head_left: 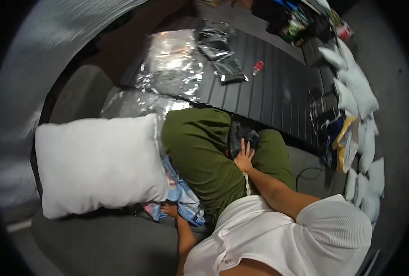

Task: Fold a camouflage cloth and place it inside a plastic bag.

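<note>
Fingers spread and not closing on anything, the person's right hand [244, 157] is resting against the black bag [236, 133], which is lying between the thighs of the green trousers [195, 142]. At the other side, the left hand [170, 210] is touching the patterned blue cloth [182, 193] beside the hip; whether it is grasping the cloth cannot be told.

Part of the cloth is lying under the edge of the white pillow [98, 165], which is leaning on the grey sofa [98, 244] at the person's left. Clear plastic [170, 80] is spreading over the left part of the dark ribbed table [278, 96] and down toward the knees. Just beside it, two black packets [216, 41] are lying near each other, and a small red tool [258, 67] is lying to their right. Along the far right, several white cushions [358, 92] are forming a row, with a yellow-and-blue bundle [344, 138] standing near them.
</note>
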Motion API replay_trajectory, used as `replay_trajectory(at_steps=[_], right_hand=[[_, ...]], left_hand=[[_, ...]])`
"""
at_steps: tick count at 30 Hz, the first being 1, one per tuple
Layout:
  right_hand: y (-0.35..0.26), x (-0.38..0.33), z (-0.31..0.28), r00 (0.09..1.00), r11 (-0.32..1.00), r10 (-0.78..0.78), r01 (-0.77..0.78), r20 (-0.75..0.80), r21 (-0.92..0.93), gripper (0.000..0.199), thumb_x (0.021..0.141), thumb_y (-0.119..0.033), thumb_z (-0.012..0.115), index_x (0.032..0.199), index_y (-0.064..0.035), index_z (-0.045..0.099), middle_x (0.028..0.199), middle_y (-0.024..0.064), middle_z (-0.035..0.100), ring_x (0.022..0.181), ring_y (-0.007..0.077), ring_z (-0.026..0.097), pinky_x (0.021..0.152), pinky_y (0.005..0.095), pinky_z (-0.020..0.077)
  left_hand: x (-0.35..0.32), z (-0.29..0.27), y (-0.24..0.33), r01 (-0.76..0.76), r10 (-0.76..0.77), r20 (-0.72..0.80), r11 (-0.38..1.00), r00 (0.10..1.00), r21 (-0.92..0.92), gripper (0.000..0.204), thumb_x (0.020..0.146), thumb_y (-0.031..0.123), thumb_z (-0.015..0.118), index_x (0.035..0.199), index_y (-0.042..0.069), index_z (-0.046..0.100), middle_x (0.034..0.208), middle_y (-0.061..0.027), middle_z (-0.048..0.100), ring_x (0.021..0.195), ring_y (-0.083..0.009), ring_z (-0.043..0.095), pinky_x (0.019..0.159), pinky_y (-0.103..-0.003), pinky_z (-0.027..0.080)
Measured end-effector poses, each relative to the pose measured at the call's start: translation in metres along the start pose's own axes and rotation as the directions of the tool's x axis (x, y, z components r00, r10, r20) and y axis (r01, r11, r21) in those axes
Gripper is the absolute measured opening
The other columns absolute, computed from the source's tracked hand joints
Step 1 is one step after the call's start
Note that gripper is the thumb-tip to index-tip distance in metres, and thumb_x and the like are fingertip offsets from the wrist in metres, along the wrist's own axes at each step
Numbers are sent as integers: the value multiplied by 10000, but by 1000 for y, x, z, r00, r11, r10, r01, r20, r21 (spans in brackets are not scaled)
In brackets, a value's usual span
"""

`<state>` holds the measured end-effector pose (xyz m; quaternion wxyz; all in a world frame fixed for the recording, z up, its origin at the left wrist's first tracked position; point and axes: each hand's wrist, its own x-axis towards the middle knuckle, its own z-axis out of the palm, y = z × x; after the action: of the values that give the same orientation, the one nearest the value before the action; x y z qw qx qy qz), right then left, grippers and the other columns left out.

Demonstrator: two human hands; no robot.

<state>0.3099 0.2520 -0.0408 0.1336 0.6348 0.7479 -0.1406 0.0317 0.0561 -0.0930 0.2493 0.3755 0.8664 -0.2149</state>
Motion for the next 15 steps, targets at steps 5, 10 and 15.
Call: replay_trajectory(at_steps=[5,10,15], right_hand=[[1,-4,-3,927,969,-159,213,-339,127,587,726,-222,537,1229,42,389,1473,108,-11,1342,360,-39,962,685,33],[14,-6,-49,793,922,-177,341,-583,184,345,703,-227,598,965,-16,524,1246,136,374,1187,349,289,985,630,137],[70,-30,-92,703,453,-410,710,-581,539,165,816,-156,540,791,3,502,804,142,480,821,315,481,762,410,398]], left_hand=[[-37,78,-103,-34,73,-163,972,984,231,608,777,536,457,1241,151,376,1249,-109,350,1071,-307,388,774,-512,342],[-86,124,-250,21,101,-295,924,950,381,689,769,574,455,1285,145,302,1306,-109,260,1134,-326,320,816,-554,306],[-203,39,-390,94,101,-372,877,923,472,773,761,612,453,1329,139,228,1363,-109,171,1198,-344,251,858,-596,269]])
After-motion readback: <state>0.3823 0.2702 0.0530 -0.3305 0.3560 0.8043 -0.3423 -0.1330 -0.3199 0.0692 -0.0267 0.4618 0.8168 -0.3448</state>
